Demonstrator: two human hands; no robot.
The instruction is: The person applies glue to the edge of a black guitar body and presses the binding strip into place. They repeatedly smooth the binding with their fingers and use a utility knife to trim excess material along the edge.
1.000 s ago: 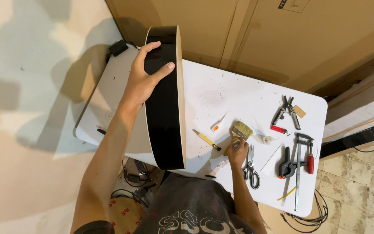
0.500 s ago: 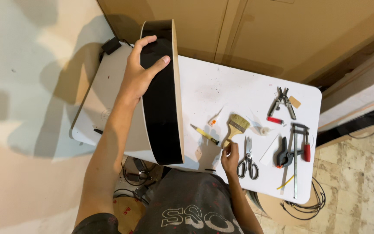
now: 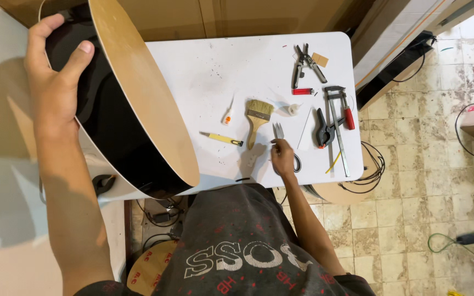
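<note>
Head view: left hand [image 3: 50,87] grips guitar body [image 3: 122,109]; right hand [image 3: 282,156] grasps scissors [image 3: 281,134].

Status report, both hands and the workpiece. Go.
Left hand gripping black curved body, tilted up on the white table. Right hand on scissors. Brush and clamp beside, nothing blocking.

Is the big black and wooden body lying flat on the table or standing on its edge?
On its edge, tilted. The body leans on the white table, and the left hand grips its black side.
</note>
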